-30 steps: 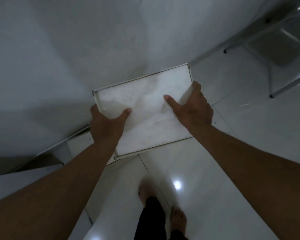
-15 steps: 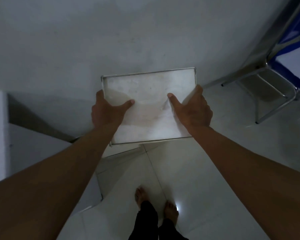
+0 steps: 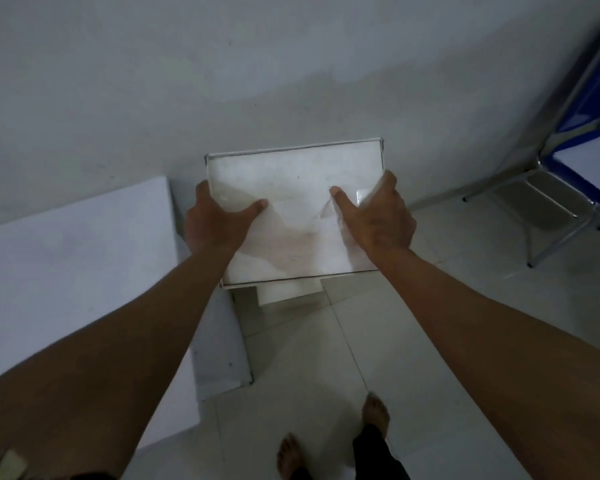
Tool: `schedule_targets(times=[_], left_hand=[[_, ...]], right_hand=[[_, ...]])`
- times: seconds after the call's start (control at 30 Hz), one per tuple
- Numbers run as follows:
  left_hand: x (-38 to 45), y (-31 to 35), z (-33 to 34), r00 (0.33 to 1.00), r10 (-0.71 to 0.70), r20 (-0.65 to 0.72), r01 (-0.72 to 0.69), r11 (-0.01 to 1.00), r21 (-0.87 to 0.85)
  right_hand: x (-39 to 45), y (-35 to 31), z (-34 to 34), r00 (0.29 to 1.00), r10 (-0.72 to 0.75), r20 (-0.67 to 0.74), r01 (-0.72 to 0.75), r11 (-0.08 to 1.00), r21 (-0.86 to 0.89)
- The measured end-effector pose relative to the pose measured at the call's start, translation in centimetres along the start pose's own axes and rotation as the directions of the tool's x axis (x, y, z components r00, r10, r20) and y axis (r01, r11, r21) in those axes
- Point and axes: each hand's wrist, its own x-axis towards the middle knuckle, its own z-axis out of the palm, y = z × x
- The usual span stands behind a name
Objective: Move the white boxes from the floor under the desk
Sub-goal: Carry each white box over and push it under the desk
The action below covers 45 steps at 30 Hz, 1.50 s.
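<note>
I hold a flat white box (image 3: 293,183) wrapped in wrinkled clear film in front of me, above the floor and close to the wall. My left hand (image 3: 215,220) grips its left edge with the thumb on top. My right hand (image 3: 378,216) grips the right edge the same way. Just below the held box, part of another white box (image 3: 288,291) shows on the floor. A white desk top (image 3: 73,254) fills the left side, and its white side panel (image 3: 222,344) stands beside the floor box.
A folding chair (image 3: 568,188) with a blue seat and metal legs stands at the right against the grey wall (image 3: 257,64). My bare feet (image 3: 374,410) stand on the glossy white tiled floor (image 3: 326,375) at the bottom centre.
The view has swung: the desk top now shows at the left and the chair sits further right. The box stays in both hands, held more level, and my feet have stepped.
</note>
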Motion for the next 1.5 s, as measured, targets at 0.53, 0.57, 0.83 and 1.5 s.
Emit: schedule_targets(times=[0.53,0.57,0.83,1.5], left_hand=[[-11.2,-11.6,-22.4,0.981,-0.055,-0.186,0.053,0.998,-0.016],[-12.1,-12.2,-23.3,0.979,-0.061,-0.193,0.059,0.998,-0.015],[-18.5,-20.7,-30.4,0.976,-0.093,-0.198,0.092,0.996,-0.016],[-25.2,-46.8,-46.9,0.979,-0.156,-0.133,0.165,0.985,0.059]], right_hand=[[-21.1,-12.0,-2.9,0.979,-0.192,0.072,0.187,0.98,0.064],[-22.2,-12.3,-3.1,0.977,-0.2,0.077,0.196,0.979,0.061],[-33.7,-14.6,-3.1,0.963,-0.24,0.12,0.236,0.971,0.046],[-62.3,-23.0,7.4,0.956,-0.17,0.24,0.177,0.984,-0.006]])
